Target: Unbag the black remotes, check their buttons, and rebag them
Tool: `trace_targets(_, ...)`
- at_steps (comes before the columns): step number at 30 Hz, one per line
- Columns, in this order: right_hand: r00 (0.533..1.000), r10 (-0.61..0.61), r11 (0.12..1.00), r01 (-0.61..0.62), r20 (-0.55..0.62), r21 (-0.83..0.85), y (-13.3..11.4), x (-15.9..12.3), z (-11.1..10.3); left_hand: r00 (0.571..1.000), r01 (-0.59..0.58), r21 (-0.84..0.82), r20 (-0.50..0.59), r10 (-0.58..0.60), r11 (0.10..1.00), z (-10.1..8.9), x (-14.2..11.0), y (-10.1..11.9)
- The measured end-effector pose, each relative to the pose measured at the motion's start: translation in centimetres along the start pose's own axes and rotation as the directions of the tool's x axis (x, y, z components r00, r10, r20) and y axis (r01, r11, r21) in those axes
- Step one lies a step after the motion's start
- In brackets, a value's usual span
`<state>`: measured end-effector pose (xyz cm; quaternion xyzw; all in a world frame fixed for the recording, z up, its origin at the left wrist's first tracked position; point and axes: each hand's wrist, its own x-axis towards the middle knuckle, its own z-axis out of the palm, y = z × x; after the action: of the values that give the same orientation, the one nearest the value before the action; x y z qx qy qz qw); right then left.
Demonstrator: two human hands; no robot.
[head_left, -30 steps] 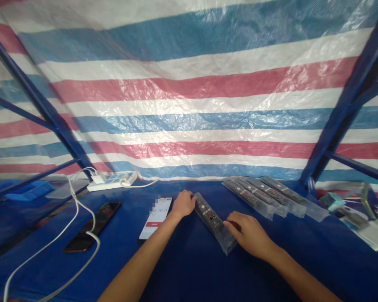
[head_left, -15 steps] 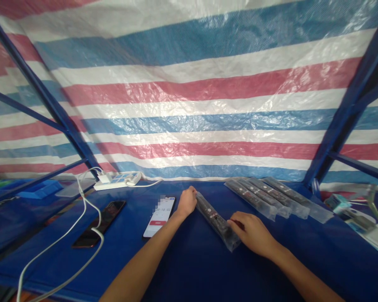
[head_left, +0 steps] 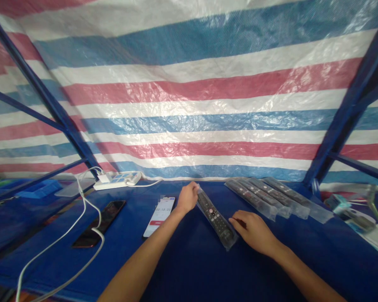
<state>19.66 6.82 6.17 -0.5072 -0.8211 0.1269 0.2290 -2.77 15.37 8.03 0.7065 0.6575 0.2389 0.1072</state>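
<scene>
Remote control (head_left: pixel 212 212), long, black and studded with buttons, lies face up inside a clear, crinkled plastic sleeve (head_left: pixel 230 245), mid-surface on the smooth blue tabletop (head_left: pixel 189 268). And look at that slant! Its long axis runs from the far edge down toward the near right corner. Left hand (head_left: pixel 188 199) has the far end, fingertips pinching the sleeve's tip, so the remote stretches away rightward and nearer from that grip. Right hand (head_left: pixel 255 233) sits at the other side, fingers curled, thumb just beside the lower half; whether it catches the plastic, I cannot tell. Left is the surer contact.

Over to the containers: toward the surface's far right corner, four frosted clear sleeves (head_left: pixel 272 197) lie side by side, overlapping, each with a dark remote inside, all on a similar slant. Out past the left edge, a shallow blue plastic tray (head_left: pixel 40 189), contents too blurred to call. Left of the left forearm, a lit phone with a white timer screen (head_left: pixel 159 216); farther left, a dark-screened phone (head_left: pixel 108 218) under a white cable (head_left: pixel 98 231).
</scene>
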Motion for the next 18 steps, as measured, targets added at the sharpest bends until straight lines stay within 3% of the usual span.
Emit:
trace_targets(4, 0.998, 0.007, 1.0, -0.006, -0.059, 0.017, 0.2, 0.0, -0.2, 0.995, -0.096, 0.108, -0.026, 0.1, 0.989, -1.9, -0.5, 1.3)
trace_targets(9, 0.984, 0.1, 0.994, -0.104, -0.149, -0.019, -0.1, -0.1, -0.9, 0.969, -0.21, 0.085, -0.117, 0.219, 0.974, -5.3, -0.5, 2.9)
trace_targets(14, 0.988, 0.152, 0.986, -0.154, -0.035, -0.065, -1.0, -0.6, -1.3, 0.951, -0.247, 0.028, -0.186, 0.248, 0.969, -8.1, -0.3, 4.5)
trace_targets(18, 0.986, 0.142, 0.987, -0.135, 0.087, -0.09, -1.7, -1.0, -0.3, 0.943, -0.237, 0.046, -0.227, 0.241, 0.97, -9.4, -0.8, 6.0)
